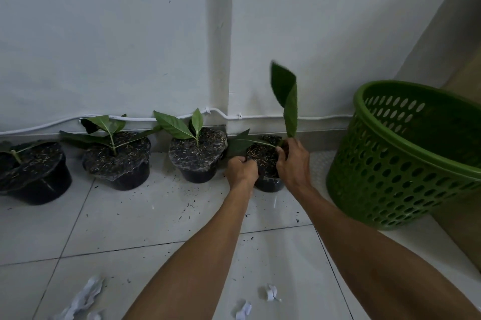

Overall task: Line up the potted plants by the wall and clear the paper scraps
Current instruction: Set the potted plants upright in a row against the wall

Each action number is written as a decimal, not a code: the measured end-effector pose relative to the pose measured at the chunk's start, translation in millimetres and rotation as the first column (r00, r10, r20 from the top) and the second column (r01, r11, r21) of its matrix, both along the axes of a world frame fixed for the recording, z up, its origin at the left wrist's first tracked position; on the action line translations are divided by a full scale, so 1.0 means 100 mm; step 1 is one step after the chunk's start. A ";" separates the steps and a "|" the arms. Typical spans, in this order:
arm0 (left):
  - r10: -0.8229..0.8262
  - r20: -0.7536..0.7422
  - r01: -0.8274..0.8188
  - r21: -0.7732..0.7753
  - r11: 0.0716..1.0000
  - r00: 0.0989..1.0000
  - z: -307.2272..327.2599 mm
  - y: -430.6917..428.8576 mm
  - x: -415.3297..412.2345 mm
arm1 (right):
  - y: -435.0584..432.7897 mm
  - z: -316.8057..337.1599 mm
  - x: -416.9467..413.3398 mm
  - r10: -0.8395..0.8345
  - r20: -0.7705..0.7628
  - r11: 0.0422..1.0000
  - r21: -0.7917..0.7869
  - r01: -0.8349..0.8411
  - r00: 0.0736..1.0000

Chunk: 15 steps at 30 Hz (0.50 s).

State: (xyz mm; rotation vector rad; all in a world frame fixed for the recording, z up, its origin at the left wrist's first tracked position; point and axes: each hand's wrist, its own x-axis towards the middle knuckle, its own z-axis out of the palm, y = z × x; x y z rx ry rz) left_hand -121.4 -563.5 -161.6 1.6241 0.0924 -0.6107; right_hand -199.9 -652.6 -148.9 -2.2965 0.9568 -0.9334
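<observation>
- A small black plastic pot (269, 184) of dark, husk-flecked soil sits at the foot of the wall (104, 33), rightmost of 4 in a row, clamped on both sides by bare hands.
- The left hand (240, 171) is closed over the pot's near-left rim; the right hand (292, 161) is wrapped round its right side, fingers at the stem base.
- A long, creased green leaf (286, 101) stands upright above the right hand.
- 3 larger pots (197, 155) to the left carry broad pointed leaves.
- Crumpled white paper scraps (83, 299) lie on glossy white floor tiles (130, 215) speckled with spilled soil.
- A perforated green plastic basket (406, 158) stands tilted at right, near the pot.
- A white cable (145, 118) runs along the wall.
</observation>
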 end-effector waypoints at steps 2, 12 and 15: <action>0.005 -0.008 -0.005 -0.011 1.000 1.000 0.01 0.00 0.00 | -0.02 -0.01 0.02 0.001 -0.030 1.000 0.006 -0.001 1.000; 0.008 -0.007 -0.008 -0.017 1.000 1.000 0.03 0.00 0.01 | -0.11 -0.05 0.10 -0.013 -0.081 0.999 0.045 0.017 0.997; 0.017 0.003 -0.017 -0.005 1.000 1.000 0.02 -0.01 0.00 | -0.13 -0.04 0.09 0.004 -0.077 0.998 0.058 0.001 0.997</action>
